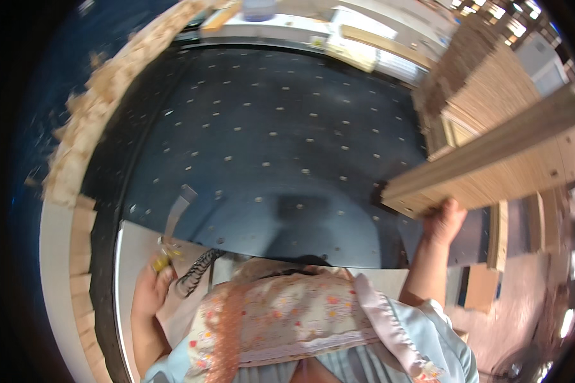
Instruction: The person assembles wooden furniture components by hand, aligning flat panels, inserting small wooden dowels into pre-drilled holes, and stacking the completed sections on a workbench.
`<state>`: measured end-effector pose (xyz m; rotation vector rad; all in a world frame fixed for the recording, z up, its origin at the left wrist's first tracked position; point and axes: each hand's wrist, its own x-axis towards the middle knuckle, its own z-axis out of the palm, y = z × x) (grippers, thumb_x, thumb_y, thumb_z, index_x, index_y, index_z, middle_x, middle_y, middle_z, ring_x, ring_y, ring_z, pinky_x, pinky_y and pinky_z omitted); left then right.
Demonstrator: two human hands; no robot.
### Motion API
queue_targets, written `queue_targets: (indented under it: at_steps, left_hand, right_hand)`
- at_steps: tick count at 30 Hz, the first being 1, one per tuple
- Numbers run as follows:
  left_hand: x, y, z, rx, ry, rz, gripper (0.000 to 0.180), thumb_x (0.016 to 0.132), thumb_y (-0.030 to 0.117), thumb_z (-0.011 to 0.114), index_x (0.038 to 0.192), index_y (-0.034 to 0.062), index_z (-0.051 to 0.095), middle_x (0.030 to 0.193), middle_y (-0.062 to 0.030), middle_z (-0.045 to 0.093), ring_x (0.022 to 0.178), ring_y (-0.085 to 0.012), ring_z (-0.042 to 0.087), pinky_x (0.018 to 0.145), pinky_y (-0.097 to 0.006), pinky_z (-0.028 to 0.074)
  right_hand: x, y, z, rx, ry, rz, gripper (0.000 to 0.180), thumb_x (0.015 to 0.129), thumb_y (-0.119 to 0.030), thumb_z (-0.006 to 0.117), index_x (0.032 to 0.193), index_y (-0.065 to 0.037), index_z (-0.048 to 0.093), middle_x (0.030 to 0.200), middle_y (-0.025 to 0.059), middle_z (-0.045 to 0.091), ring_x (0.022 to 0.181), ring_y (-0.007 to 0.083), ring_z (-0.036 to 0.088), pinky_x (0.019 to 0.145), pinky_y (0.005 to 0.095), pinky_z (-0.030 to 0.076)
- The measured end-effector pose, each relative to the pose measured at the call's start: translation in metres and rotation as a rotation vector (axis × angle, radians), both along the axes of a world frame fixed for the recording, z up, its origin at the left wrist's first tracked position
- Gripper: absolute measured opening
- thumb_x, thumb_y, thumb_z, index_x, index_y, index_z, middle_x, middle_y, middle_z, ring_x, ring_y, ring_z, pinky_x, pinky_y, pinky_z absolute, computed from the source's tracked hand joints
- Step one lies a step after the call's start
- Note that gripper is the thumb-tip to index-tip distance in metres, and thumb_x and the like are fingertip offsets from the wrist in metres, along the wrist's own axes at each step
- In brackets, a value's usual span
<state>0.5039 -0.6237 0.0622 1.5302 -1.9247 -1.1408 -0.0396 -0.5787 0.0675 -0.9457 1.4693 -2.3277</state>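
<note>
Near the lower left edge of the black work surface, my left hand (152, 286) is closed round the yellow handle of a scraper (178, 214). Its flat metal blade points away from me over the surface. On the right, my right hand (445, 222) grips the near end of a long wooden board (492, 167), thumb against its side. The board slants up and away to the right, and its face has a few small holes. The fingers beneath it are hidden.
Small pale studs dot the black work surface (287, 147). A dark coiled hose (197, 273) hangs by my left hand. Stacked wooden boards (492, 83) stand at the far right. Wood pieces (108, 89) line the left side. Papers and a pale plank (386, 46) lie beyond.
</note>
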Motion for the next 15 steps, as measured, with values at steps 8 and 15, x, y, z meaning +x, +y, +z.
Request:
queue_targets:
  at_steps: [8, 15]
  left_hand:
    - [0.055, -0.046, -0.054, -0.336, 0.656, 0.741, 0.034, 0.095, 0.02, 0.052, 0.126, 0.0051, 0.049, 0.11, -0.0029, 0.057, 0.102, -0.013, 0.054, 0.085, -0.029, 0.044]
    - [0.041, -0.094, -0.059, -0.422, 0.594, 0.794, 0.027, 0.092, 0.015, 0.057, 0.117, 0.0047, 0.055, 0.094, 0.0003, 0.057, 0.086, -0.0077, 0.05, 0.078, -0.022, 0.042]
  right_hand:
    - [0.009, -0.006, -0.021, -0.063, -0.065, 0.139, 0.09, 0.061, -0.048, 0.083, 0.125, 0.0, 0.041, 0.11, 0.0093, 0.053, 0.101, 0.0209, 0.052, 0.085, 0.0349, 0.044]
    - [0.011, -0.028, -0.027, -0.047, -0.101, 0.19, 0.094, 0.059, -0.049, 0.083, 0.126, 0.0, 0.039, 0.116, 0.0104, 0.05, 0.107, 0.0232, 0.051, 0.091, 0.0385, 0.043]
